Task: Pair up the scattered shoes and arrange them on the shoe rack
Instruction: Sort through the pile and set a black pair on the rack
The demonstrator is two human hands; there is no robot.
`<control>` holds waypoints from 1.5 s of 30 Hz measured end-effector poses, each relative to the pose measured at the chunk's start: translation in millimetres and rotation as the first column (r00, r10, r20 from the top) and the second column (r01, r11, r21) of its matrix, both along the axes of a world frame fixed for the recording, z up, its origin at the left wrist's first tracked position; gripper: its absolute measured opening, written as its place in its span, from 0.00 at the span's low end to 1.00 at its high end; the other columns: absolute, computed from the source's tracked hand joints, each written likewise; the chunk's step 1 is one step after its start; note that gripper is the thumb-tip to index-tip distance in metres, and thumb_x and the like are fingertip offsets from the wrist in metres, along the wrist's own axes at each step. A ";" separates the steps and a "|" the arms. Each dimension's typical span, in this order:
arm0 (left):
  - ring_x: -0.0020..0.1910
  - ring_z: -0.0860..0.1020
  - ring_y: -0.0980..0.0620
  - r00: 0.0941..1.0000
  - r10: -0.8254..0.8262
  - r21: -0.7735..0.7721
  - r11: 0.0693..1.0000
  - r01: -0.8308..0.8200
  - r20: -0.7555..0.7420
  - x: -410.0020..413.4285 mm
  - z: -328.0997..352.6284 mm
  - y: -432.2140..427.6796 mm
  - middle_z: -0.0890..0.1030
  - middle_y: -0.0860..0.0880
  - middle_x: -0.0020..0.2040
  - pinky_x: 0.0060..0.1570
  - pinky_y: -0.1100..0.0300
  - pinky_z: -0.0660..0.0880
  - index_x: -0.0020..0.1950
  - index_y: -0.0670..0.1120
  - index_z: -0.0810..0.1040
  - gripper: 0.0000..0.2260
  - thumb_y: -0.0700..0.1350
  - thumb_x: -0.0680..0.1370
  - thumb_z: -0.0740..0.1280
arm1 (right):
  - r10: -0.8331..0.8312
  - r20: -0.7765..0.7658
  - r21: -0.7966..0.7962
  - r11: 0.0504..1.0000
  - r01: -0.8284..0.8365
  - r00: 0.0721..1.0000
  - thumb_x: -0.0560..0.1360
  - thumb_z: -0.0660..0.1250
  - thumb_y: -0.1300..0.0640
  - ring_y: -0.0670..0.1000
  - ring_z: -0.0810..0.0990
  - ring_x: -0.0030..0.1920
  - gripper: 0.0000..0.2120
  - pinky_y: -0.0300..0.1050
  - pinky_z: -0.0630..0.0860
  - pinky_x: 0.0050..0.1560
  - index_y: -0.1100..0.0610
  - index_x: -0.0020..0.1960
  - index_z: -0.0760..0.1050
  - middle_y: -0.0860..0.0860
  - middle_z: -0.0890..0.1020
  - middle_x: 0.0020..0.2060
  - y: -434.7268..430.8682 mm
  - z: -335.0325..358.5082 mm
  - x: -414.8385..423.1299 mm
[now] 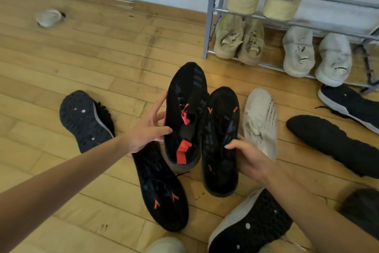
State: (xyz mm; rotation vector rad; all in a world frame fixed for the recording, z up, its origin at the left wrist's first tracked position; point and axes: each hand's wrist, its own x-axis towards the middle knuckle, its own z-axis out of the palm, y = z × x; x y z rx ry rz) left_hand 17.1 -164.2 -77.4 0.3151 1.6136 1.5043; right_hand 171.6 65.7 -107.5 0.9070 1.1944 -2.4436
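My left hand (146, 129) grips a black shoe with red tabs (185, 113), held upright with its opening toward me. My right hand (249, 158) holds a second black shoe (222, 142) beside it, sole side up with small orange marks. The two shoes touch side by side above the floor. A third black shoe with orange arrows on its sole (162, 191) lies sole-up under my left wrist. The grey metal shoe rack (210, 12) stands at the upper right and holds three pairs of pale shoes.
Scattered on the wooden floor: a dark sole-up shoe (86, 121) at the left, a white shoe (260, 121), two black shoes (336, 144) at the right, a black-soled shoe (250, 224) under my right forearm, a pale shoe (49, 17) far left.
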 end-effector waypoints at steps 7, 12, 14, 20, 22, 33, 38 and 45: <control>0.48 0.83 0.52 0.999 0.050 0.028 0.998 -0.050 0.011 -6.3 2.0 -44.9 0.69 0.43 0.70 0.34 0.62 0.79 0.75 0.66 0.50 0.43 0.31 0.72 0.65 | 0.321 0.286 0.754 0.506 -0.419 0.903 0.68 0.73 0.61 0.54 0.77 0.59 0.21 0.52 0.74 0.61 0.52 0.59 0.74 0.51 0.80 0.56 -8.8 -30.4 -22.3; 0.40 0.84 0.53 0.997 0.071 0.028 0.997 -0.071 0.000 -11.6 2.1 -62.6 0.69 0.44 0.70 0.32 0.62 0.78 0.74 0.66 0.51 0.41 0.26 0.76 0.60 | 0.303 0.493 0.854 0.011 -0.520 0.816 0.68 0.74 0.48 0.54 0.79 0.55 0.33 0.49 0.77 0.51 0.56 0.66 0.62 0.52 0.78 0.56 -2.5 -8.9 -18.1; 0.51 0.83 0.46 0.996 0.085 0.032 0.996 -0.085 -0.023 -14.6 0.0 -74.6 0.72 0.48 0.69 0.42 0.49 0.79 0.70 0.72 0.55 0.42 0.30 0.74 0.65 | 0.406 0.571 0.802 -0.092 -0.590 0.713 0.72 0.70 0.51 0.54 0.79 0.53 0.30 0.48 0.77 0.51 0.57 0.67 0.60 0.55 0.76 0.57 -8.5 12.8 -30.8; 0.56 0.81 0.46 0.978 0.197 0.067 0.979 -0.192 -0.067 -31.4 7.0 -124.3 0.75 0.48 0.66 0.40 0.53 0.81 0.74 0.67 0.51 0.43 0.29 0.74 0.63 | 0.651 0.699 0.708 -0.576 -0.409 0.296 0.77 0.62 0.52 0.48 0.72 0.50 0.27 0.40 0.72 0.42 0.50 0.73 0.57 0.51 0.71 0.63 -60.0 112.8 -136.1; 0.59 0.80 0.44 0.967 0.231 0.056 0.972 -0.226 -0.107 -38.3 10.3 -147.0 0.76 0.47 0.66 0.44 0.48 0.81 0.74 0.68 0.51 0.43 0.32 0.72 0.64 | 0.623 0.753 0.652 -0.750 -0.110 0.211 0.76 0.63 0.56 0.49 0.68 0.47 0.27 0.37 0.66 0.35 0.53 0.72 0.59 0.53 0.70 0.62 -93.7 108.4 -180.6; 0.56 0.81 0.45 0.827 0.513 -0.080 0.837 -0.541 -0.229 -41.5 -7.5 -254.7 0.78 0.45 0.62 0.44 0.48 0.82 0.73 0.69 0.53 0.43 0.29 0.75 0.64 | 0.706 0.701 0.596 -0.659 0.458 0.104 0.80 0.57 0.56 0.56 0.44 0.78 0.30 0.52 0.45 0.77 0.48 0.77 0.47 0.50 0.47 0.78 -266.5 -32.2 -245.6; 0.55 0.82 0.45 0.809 0.537 -0.086 0.818 -0.569 -0.239 -41.2 -3.9 -261.8 0.76 0.45 0.64 0.42 0.48 0.82 0.74 0.68 0.51 0.42 0.29 0.75 0.64 | 0.733 0.680 0.659 -0.633 0.407 0.039 0.79 0.58 0.65 0.57 0.51 0.77 0.31 0.52 0.61 0.73 0.51 0.77 0.48 0.53 0.50 0.78 -256.6 -20.2 -246.9; 0.50 0.83 0.48 0.747 0.586 -0.025 0.782 -0.623 -0.313 -37.4 13.5 -279.7 0.78 0.44 0.61 0.40 0.53 0.82 0.71 0.71 0.54 0.43 0.31 0.72 0.65 | 0.702 0.708 0.599 -0.657 0.457 0.080 0.73 0.64 0.70 0.56 0.42 0.77 0.46 0.52 0.48 0.75 0.48 0.77 0.37 0.51 0.40 0.78 -244.6 -20.7 -239.9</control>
